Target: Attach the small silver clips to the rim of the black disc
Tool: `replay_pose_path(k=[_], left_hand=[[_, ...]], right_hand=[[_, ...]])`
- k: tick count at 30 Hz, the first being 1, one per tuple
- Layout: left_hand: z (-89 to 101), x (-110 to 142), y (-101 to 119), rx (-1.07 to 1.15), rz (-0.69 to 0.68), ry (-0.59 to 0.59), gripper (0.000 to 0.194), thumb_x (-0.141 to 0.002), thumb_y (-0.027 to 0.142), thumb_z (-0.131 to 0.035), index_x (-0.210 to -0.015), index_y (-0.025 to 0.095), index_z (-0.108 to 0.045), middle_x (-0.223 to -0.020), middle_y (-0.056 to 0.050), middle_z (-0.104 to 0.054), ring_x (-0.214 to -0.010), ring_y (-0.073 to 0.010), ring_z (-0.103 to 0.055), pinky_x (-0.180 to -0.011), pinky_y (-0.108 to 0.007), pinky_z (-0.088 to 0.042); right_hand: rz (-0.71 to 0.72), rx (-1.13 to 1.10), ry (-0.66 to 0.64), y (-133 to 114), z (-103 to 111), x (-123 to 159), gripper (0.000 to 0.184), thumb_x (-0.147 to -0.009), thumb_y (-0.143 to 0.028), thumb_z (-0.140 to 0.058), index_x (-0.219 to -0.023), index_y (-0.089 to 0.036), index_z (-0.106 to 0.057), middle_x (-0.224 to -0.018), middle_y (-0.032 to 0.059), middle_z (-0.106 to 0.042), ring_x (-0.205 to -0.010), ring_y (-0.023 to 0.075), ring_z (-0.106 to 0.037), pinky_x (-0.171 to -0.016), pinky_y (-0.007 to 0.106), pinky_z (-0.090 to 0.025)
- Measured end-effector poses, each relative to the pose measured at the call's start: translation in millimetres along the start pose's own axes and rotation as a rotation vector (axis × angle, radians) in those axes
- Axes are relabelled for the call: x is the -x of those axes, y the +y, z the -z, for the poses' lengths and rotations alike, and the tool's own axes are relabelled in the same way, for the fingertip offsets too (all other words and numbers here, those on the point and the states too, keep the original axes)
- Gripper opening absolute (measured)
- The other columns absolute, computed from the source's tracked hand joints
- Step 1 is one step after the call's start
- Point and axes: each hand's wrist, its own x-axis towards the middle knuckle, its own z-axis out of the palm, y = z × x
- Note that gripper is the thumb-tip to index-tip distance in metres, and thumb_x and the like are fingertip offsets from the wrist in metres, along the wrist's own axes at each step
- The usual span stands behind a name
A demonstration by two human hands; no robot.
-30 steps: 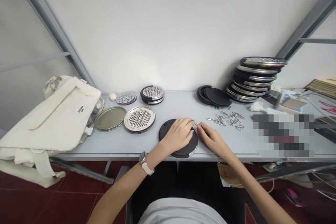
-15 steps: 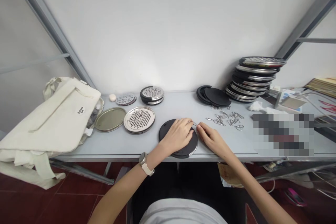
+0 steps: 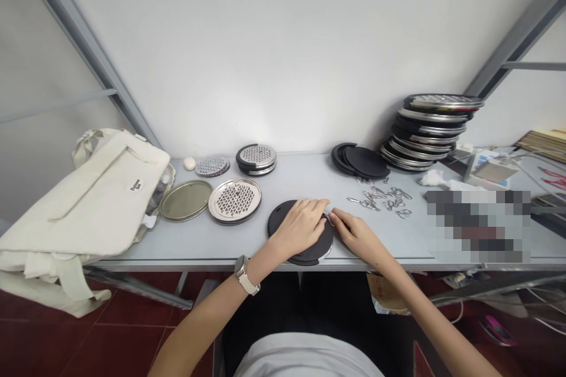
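The label point(image 3: 135, 185) on cream bag point(image 3: 97, 194) is too small to read, left hand point(image 3: 303, 222) covers black disc point(image 3: 319, 247), grip unclear, and right hand point(image 3: 351, 230) pinches half-hidden metal piece point(image 3: 328, 211).

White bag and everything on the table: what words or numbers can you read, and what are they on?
No words or numbers can be read for sure.
White bag: its round patch has dark lettering, too small and blurred to read.
Blue-and-white box: any print is too small to read.
Wristwatch: no readable numbers.
Right side of table: one area is pixelated, so unreadable.
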Motion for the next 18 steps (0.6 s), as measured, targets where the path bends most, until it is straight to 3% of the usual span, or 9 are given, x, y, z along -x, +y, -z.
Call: replay_pose_path(k=[18], left_hand=[[1.3,0.3,-0.4,-0.024,-0.029,-0.023,0.026,-0.096,0.017,-0.042,-0.120,0.015,-0.050,-0.109,-0.006,-0.063,-0.102,-0.0215,-0.055,-0.094,-0.036,-0.041]], right_hand=[[0.036,0.006,-0.031,0.8,-0.1,1.1,0.033,-0.098,-0.036,-0.032,-0.071,-0.022,-0.045,-0.067,0.0019,-0.058,-0.065,0.0187,-0.055,-0.063,0.030,-0.039]])
